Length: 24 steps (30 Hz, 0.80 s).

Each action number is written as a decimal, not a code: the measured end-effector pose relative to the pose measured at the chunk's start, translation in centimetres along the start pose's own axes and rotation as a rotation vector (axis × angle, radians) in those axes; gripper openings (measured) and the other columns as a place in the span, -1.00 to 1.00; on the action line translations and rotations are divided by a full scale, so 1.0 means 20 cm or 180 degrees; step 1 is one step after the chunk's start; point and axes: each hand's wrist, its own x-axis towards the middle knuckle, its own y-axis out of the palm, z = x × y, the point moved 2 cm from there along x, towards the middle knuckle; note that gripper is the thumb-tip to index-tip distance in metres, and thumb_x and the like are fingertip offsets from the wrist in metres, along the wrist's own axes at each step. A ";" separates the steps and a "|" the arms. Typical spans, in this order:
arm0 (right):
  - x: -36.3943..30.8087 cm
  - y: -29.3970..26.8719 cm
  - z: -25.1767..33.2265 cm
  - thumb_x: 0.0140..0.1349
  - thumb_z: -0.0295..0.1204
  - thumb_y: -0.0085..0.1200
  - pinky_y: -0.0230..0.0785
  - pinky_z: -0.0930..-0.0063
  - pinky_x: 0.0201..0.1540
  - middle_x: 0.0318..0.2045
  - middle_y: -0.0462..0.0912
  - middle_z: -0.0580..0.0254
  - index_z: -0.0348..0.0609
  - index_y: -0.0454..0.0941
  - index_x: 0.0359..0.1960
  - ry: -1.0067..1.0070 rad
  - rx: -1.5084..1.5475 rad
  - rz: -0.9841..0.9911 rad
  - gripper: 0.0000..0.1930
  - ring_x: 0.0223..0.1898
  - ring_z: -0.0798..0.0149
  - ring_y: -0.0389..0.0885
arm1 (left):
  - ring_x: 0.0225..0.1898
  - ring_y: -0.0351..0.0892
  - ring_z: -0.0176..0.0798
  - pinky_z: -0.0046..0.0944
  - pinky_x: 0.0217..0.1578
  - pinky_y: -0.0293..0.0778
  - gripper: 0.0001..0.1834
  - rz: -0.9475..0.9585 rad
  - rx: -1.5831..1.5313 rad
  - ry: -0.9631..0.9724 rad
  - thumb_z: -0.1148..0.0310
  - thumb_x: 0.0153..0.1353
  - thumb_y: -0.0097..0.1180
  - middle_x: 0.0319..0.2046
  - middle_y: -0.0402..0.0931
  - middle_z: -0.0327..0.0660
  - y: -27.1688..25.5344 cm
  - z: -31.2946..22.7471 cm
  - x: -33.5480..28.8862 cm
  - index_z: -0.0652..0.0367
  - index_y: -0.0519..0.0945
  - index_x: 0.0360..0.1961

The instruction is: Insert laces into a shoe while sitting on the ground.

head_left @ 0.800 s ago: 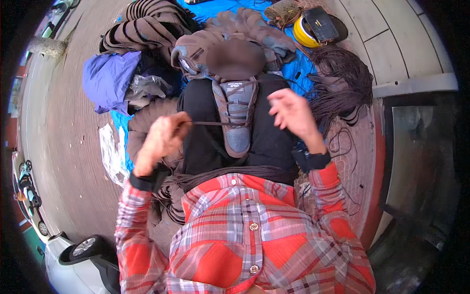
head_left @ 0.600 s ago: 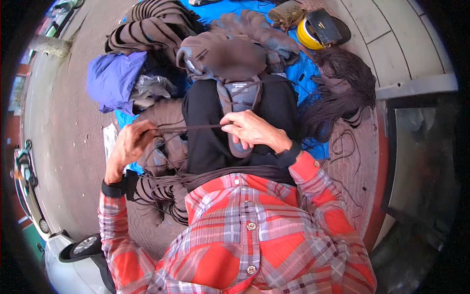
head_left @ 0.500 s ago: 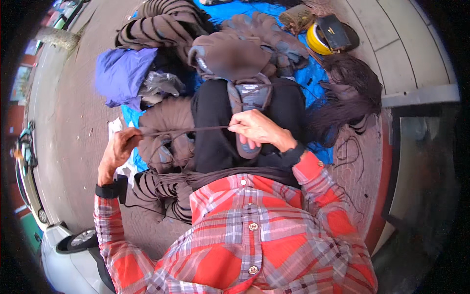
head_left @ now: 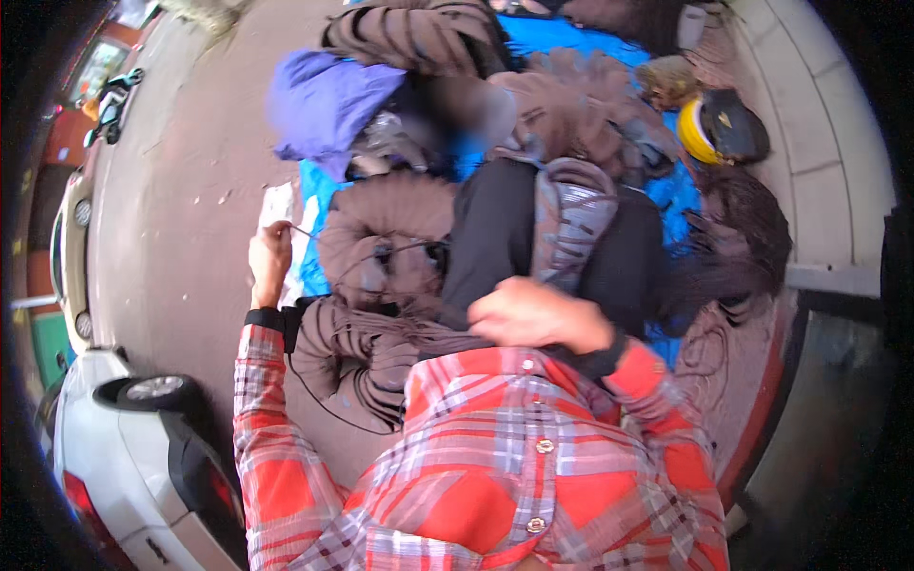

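A brown-grey shoe upper (head_left: 574, 224) lies across my black-trousered lap, its opening pointing away from me and laces crossing its front. Out to the left, my left hand (head_left: 270, 259) is raised with fingers pinched on the end of a thin brown shoelace (head_left: 305, 232). The lace runs rightward from the fingertips; its far part is lost against the brown stack. Close to my waist, just below the near end of the upper, my right hand (head_left: 541, 314) is smeared by motion, and whether it grips anything does not show. A hank of brown laces (head_left: 419, 328) lies over my left thigh.
Ring-shaped stacks of brown shoe uppers (head_left: 390, 205) lie on a blue sheet (head_left: 676, 224). Around them are purple cloth (head_left: 333, 105), a dark lace bundle (head_left: 743, 228) and a yellow-and-black object (head_left: 700, 128). A white car (head_left: 133, 447) stands left; a stone step (head_left: 824, 143) edges the right.
My right hand has left the upper and the stretched lace, moving back toward my waist. My left hand still pinches the lace. The whole view has shifted, so the scene sits farther right.
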 end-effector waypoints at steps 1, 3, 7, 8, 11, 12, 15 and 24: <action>0.07 0.02 0.12 0.13 -0.32 -0.04 0.32 0.13 -0.56 -0.67 0.50 -0.04 -0.20 0.45 -0.56 0.0054 0.0144 0.0242 -0.78 -0.58 -0.06 0.54 | -0.40 0.59 -0.20 -0.25 -0.42 0.49 -0.73 0.0221 -0.1458 -0.0762 0.28 0.19 0.00 -0.46 0.58 -0.14 0.06 -0.04 0.03 0.26 0.62 -0.29; 0.18 0.20 0.21 0.03 -0.33 -0.01 0.38 0.04 -0.40 -0.56 0.55 -0.08 -0.20 0.50 -0.59 -0.0065 0.0286 0.0721 -0.80 -0.48 -0.08 0.57 | -0.33 0.58 -0.30 -0.35 -0.25 0.53 -0.61 0.0802 -0.4460 -0.0827 0.22 0.22 0.06 -0.31 0.57 -0.13 0.05 -0.36 0.05 0.36 0.50 -0.11; 0.11 0.41 0.08 0.09 -0.38 -0.02 0.39 0.19 -0.50 -0.63 0.45 0.09 -0.13 0.49 -0.52 -0.0954 0.1074 -0.0391 -0.88 -0.57 0.02 0.54 | -0.39 0.60 -0.25 -0.33 -0.34 0.53 -0.69 0.1373 -0.4710 -0.0092 0.47 0.26 -0.05 -0.34 0.57 -0.06 0.05 -1.07 -0.06 0.38 0.36 0.00; 0.06 0.27 0.10 0.15 -0.38 -0.05 0.38 0.29 -0.53 -0.59 0.49 0.12 -0.15 0.49 -0.42 -0.0544 0.0525 -0.0418 -0.87 -0.58 0.12 0.54 | -0.41 0.59 -0.25 -0.34 -0.38 0.53 -0.71 0.1640 -0.4976 0.0145 0.50 0.24 -0.04 -0.34 0.56 -0.05 0.07 -1.17 -0.14 0.36 0.35 -0.02; -0.24 -0.05 0.00 0.28 -0.41 -0.10 0.32 0.48 -0.64 -0.60 0.55 0.21 -0.19 0.50 -0.19 0.1653 0.1123 -0.2005 -0.82 -0.70 0.37 0.47 | -0.58 0.53 -0.37 -0.41 -0.61 0.40 -0.86 0.2624 -0.4011 0.0216 0.45 0.20 0.05 -0.49 0.58 -0.22 0.16 -1.35 -0.30 0.33 0.54 -0.29; -0.33 -0.12 -0.05 0.28 -0.42 -0.10 0.29 0.52 -0.67 -0.63 0.54 0.23 -0.21 0.49 -0.15 0.1991 0.0965 -0.2125 -0.80 -0.74 0.43 0.43 | -0.59 0.53 -0.37 -0.39 -0.60 0.39 -0.85 0.2392 -0.3745 0.0428 0.43 0.18 0.07 -0.52 0.59 -0.21 0.18 -1.39 -0.33 0.32 0.56 -0.32; -0.42 -0.18 -0.09 0.28 -0.43 -0.09 0.25 0.56 -0.71 -0.67 0.53 0.24 -0.23 0.44 -0.07 0.2463 0.1124 -0.2073 -0.77 -0.79 0.48 0.38 | -0.60 0.55 -0.33 -0.32 -0.56 0.41 -0.83 0.2022 -0.3178 0.0734 0.38 0.16 0.08 -0.57 0.59 -0.17 0.20 -1.47 -0.35 0.28 0.60 -0.36; -0.41 -0.16 -0.09 0.25 -0.38 -0.07 0.32 0.42 -0.73 -0.66 0.56 0.10 -0.19 0.23 0.07 0.2588 0.1031 -0.1685 -0.62 -0.78 0.30 0.48 | -0.47 0.58 0.04 -0.07 -0.43 0.45 -0.82 0.0952 -0.1963 0.1389 0.27 0.14 0.09 -0.54 0.58 -0.06 0.16 -1.51 -0.41 0.16 0.56 -0.38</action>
